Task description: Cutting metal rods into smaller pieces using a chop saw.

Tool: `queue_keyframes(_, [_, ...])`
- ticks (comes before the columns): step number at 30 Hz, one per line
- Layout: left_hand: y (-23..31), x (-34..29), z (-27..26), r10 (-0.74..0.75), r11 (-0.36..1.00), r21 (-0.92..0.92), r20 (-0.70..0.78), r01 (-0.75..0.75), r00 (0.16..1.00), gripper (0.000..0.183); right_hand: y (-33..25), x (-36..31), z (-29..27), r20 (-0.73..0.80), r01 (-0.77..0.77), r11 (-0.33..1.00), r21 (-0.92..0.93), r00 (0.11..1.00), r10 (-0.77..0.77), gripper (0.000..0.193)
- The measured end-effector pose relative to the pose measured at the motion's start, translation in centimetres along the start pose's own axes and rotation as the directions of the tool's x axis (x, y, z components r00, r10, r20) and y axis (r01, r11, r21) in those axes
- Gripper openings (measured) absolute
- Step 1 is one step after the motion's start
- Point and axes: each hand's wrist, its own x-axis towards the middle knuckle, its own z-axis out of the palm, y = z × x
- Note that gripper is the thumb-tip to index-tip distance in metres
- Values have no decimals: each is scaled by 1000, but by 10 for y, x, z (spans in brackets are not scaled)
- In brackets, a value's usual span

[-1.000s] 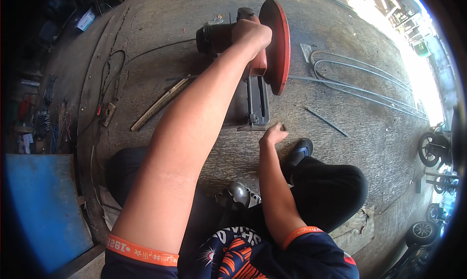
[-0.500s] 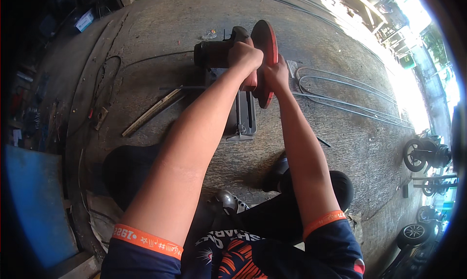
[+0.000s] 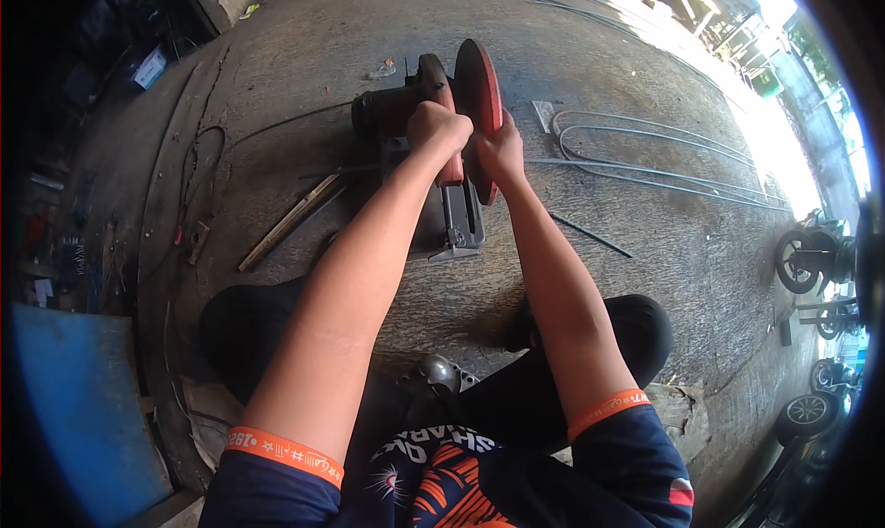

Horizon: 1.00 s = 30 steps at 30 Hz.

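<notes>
A cut-off saw (image 3: 449,166) with a dark motor and red guard stands on the ground ahead of me. My left hand (image 3: 439,130) is closed in a fist against the guard; whatever its fingers hold is hidden. Just right of the guard, a large dark disc (image 3: 473,76) with a red edge stands upright, a narrow gap apart from it. My right hand (image 3: 501,150) grips this disc at its right side, some fingers out of sight behind it. Below both hands the saw's base (image 3: 458,226) shows its clamp screw.
Bent long metal rods (image 3: 645,167) lie to the right, with a short dark rod (image 3: 590,234) nearer. Wooden strips (image 3: 290,222) lie left of the saw, and a cable (image 3: 290,118) runs from its motor. My bent knees flank the near ground. Motorcycles (image 3: 807,261) stand at far right.
The view has shifted, so saw, disc and hands appear farther left. The gap between disc and guard looks slightly wider. Both hands keep their places on the saw and disc.
</notes>
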Motion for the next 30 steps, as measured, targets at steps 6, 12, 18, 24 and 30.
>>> queue_keyframes(6, [-20, 9, 14, 33, 999, -31, -18, -33, 999, 16, 3, -7, -1, -10, 9, 1000, 2, 1000, -9, 53])
queue_keyframes(12, [-34, 8, 25, 86, 995, -45, -63, -89, 994, 14, 9, -17, 2, -40, -7, 1000, 25, 999, 8, 53])
queue_keyframes(18, [-36, -5, 21, 120, 993, 7, -76, -119, 990, 16, 17, -24, 2, -29, 28, 1000, -10, 999, -28, 51])
queue_keyframes(24, [-36, -17, 20, 37, 999, -34, 0, -37, 999, 24, 19, -32, 2, -48, 24, 1000, 18, 999, -23, 51])
queue_keyframes(30, [-49, -18, 27, 123, 992, -13, -50, -124, 991, 17, 21, -40, 2, -39, -2, 1000, 10, 999, 2, 52])
